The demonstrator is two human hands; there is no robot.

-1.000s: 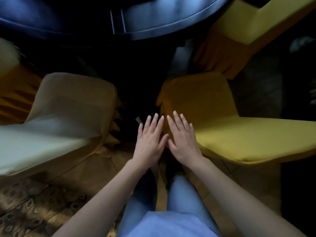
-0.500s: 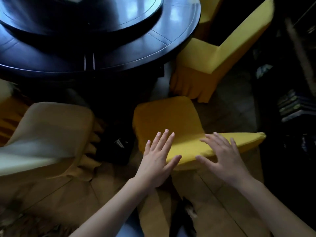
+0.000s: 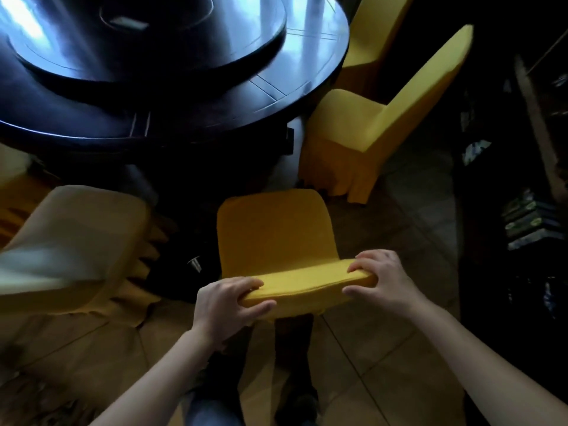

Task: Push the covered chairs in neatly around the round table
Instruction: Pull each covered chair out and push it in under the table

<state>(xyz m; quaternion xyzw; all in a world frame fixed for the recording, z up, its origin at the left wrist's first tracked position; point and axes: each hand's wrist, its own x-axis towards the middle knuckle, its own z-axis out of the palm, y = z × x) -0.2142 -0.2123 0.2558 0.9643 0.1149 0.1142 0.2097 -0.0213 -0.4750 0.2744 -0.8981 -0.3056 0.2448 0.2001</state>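
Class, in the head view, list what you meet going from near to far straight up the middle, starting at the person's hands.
Hands, left and right, gripping the chair back → chair seat → dark gap under the table edge → round table → raised turntable.

Matt yellow cloth over the nearest chair (image 3: 276, 238), paler cloth on the left chair (image 3: 76, 241), glossy dark wood on the round table (image 3: 215, 96), smooth tiled floor (image 3: 384, 348)

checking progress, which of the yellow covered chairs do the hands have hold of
The middle chair, directly in front: left hand and right hand grip its backrest top. The right chair and left chair stand untouched.
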